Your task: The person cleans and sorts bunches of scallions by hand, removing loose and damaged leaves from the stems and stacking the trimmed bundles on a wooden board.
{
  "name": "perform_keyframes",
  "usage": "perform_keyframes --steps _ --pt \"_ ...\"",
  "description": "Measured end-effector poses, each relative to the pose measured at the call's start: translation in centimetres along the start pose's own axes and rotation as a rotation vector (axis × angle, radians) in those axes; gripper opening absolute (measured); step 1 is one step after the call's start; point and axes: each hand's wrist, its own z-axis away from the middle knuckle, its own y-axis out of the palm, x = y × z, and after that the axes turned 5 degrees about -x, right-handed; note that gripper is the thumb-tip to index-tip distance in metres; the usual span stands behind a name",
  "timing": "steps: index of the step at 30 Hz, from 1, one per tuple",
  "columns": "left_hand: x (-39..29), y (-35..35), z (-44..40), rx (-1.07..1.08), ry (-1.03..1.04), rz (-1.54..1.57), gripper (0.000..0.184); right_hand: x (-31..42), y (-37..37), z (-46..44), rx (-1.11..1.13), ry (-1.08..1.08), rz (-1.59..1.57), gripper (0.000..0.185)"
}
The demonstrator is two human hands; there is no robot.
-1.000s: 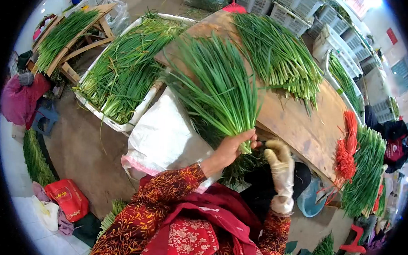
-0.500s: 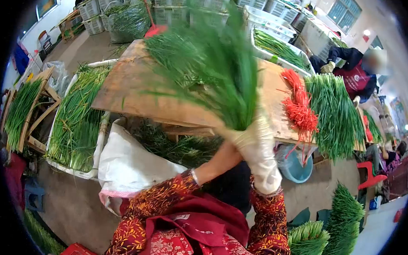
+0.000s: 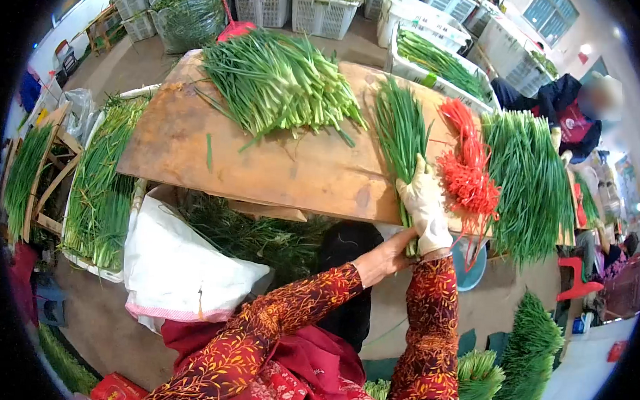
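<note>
A slim bunch of garlic chives [image 3: 400, 125] lies along the right part of the wooden board [image 3: 264, 173], leaf tips pointing away from me. My right hand [image 3: 424, 207], in a whitish glove, is closed over its lower stalks. Bare and just below the glove, my left hand [image 3: 388, 259] is closed around the stalk ends, its fingers partly hidden. To the right of the glove is a tangle of red ties [image 3: 469, 166]. A larger loose pile of chives [image 3: 282, 86] rests at the board's far side.
A thick row of chives [image 3: 525, 179] overhangs the board's right end. A white sack [image 3: 184, 259] and a blue bucket [image 3: 469, 265] are below the front edge. A tub of chives [image 3: 105, 185] stands left. Beyond the board, a co-worker [image 3: 573, 117] is at the right.
The bunch, raised and blurred in motion before, now lies on the board farther right. Both hands have come down with it. The pile behind is uncovered.
</note>
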Motion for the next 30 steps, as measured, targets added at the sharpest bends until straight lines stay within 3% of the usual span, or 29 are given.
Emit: perform_keyframes --steps 4,8,11,14,15,16,19,22,24,28,30 --pt "1.3 -1.3 -0.1 -0.046 -0.154 -0.057 0.036 -1.0 0.8 -0.8 -0.052 -0.057 0.029 0.069" --pt "1.5 -2.1 -0.9 0.042 0.004 -0.134 0.031 -0.5 0.9 -0.5 -0.114 -0.062 0.085 0.07" --pt "0.5 -1.9 -1.3 0.126 -0.034 -0.197 0.024 0.2 0.2 -0.8 -0.061 -0.01 0.108 0.077" --pt "0.2 -0.4 -1.3 0.084 -0.01 -0.176 0.022 1.1 -1.2 -1.5 0.047 0.02 0.195 0.094" --pt "0.7 -0.8 -2.3 0.041 -0.024 -0.164 0.024 0.9 -0.8 -1.7 0.047 0.015 0.189 0.091" --pt "0.1 -1.8 -2.5 0.246 -0.036 -0.179 0.022 0.4 -0.2 -1.9 0.05 0.014 0.18 0.089" --pt "1.2 -1.6 -1.5 0.079 -0.003 -0.029 0.02 0.1 0.5 -2.0 -0.023 0.032 0.069 0.076" --pt "1.2 -0.6 0.3 0.108 0.063 0.152 0.022 0.7 -0.1 -1.9 -0.026 0.044 0.072 0.075" --pt "1.7 -2.5 -1.8 0.044 -0.004 0.088 0.023 0.5 -0.6 -2.0 0.048 0.051 0.072 0.082" --pt "0.2 -2.9 -1.7 0.38 -0.032 0.085 0.025 -2.9 -1.8 -3.1 0.113 -0.056 -0.301 0.094" --pt "-0.5 -2.1 -0.4 0.358 -0.047 0.044 0.028 -2.3 -7.2 -1.5 0.156 0.035 -0.387 0.09"
